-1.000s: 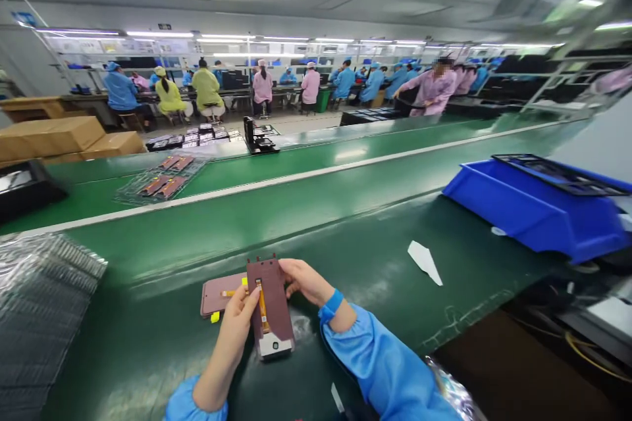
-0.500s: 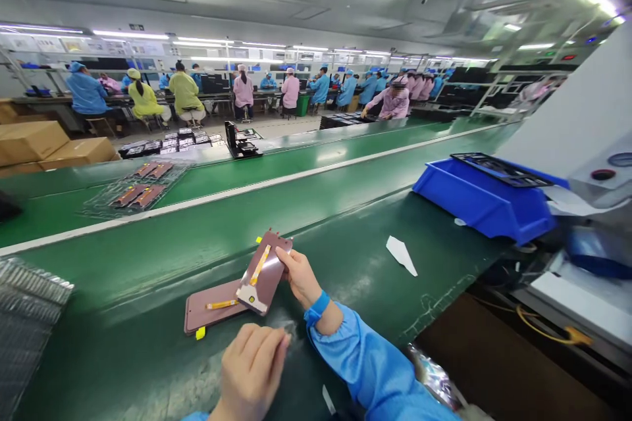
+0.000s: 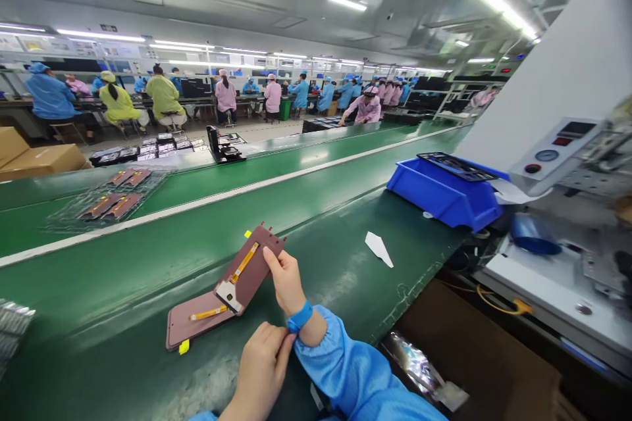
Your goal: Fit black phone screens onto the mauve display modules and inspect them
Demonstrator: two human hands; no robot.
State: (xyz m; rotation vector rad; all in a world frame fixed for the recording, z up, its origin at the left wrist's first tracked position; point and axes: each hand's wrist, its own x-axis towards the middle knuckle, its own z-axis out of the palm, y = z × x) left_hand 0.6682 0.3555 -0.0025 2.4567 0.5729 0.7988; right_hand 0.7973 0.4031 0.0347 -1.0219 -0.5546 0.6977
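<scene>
Landmark: the flat panel point(image 3: 190, 325), a maroon phone-shaped plate lying face down on my dark green tabletop point(image 3: 345, 289), with a small yellow tab at its near corner.

Right grip: my right hand point(image 3: 284, 279) pinches the raised panel point(image 3: 249, 268) by its right edge, thumb on the upper face; this panel is tilted, its low end just over the far end of the flat panel, and an orange ribbon strip runs along its back.

Left grip: my left hand point(image 3: 261, 368) is loosely curled and holds nothing I can see; it rests against the blue cuff and wristband point(image 3: 299, 317) of my right arm, nearer to me than the flat panel.

Blue bin: the blue bin point(image 3: 442, 194) sits well to the right of the flat panel and farther off; a black tray point(image 3: 457, 166) lies across its top, and what is under it is hidden.

Clear tray: the clear blister tray point(image 3: 106, 200) rides on the conveyor belt point(image 3: 306, 174) beyond and left of the flat panel; it holds several more maroon panels in its pockets.

Paper scrap: a white paper scrap point(image 3: 379, 248) lies on the tabletop between the flat panel and the blue bin.

Near left edge: a stack of empty-looking clear trays point(image 3: 12, 325) shows only at its corner, left of the flat panel.
</scene>
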